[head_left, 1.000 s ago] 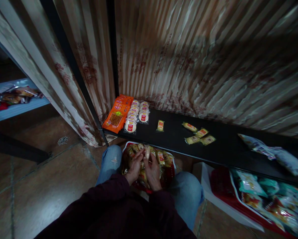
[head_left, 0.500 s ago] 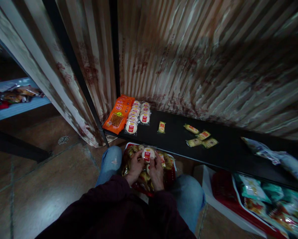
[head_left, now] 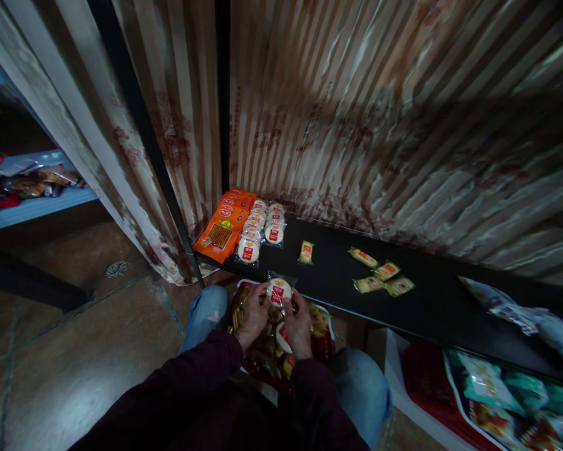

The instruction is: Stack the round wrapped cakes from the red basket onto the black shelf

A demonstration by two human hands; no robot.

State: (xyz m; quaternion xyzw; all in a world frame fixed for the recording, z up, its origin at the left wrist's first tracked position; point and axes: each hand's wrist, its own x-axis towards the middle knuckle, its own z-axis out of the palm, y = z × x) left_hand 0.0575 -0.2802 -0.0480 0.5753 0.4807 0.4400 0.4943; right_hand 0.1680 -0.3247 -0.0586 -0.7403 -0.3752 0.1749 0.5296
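Observation:
A round white cracker in a clear wrapper with a red label [head_left: 279, 292] is held between both hands. My left hand [head_left: 255, 313] pinches its left edge, and my right hand [head_left: 299, 322] grips its lower right side. Below them, between my knees, a red basket with a white rim [head_left: 329, 319] holds several wrapped snacks. On the black shelf [head_left: 328, 272] ahead, two overlapping rows of the same white crackers [head_left: 248, 249] lie beside orange packets [head_left: 221, 235]. One small yellow packet [head_left: 306, 252] lies apart, to the right of the rows.
Farther right on the shelf are several yellow packets [head_left: 387, 270] and a crumpled blue-white bag [head_left: 501, 304]. Under it sits a bin of green and white bags [head_left: 488, 382]. A slanting black post [head_left: 144, 131] and a curtain [head_left: 309, 125] border the shelf.
Both hands have raised the cracker a little out from over the basket, toward the shelf edge. The shelf appears slightly lower in view as the camera tilts.

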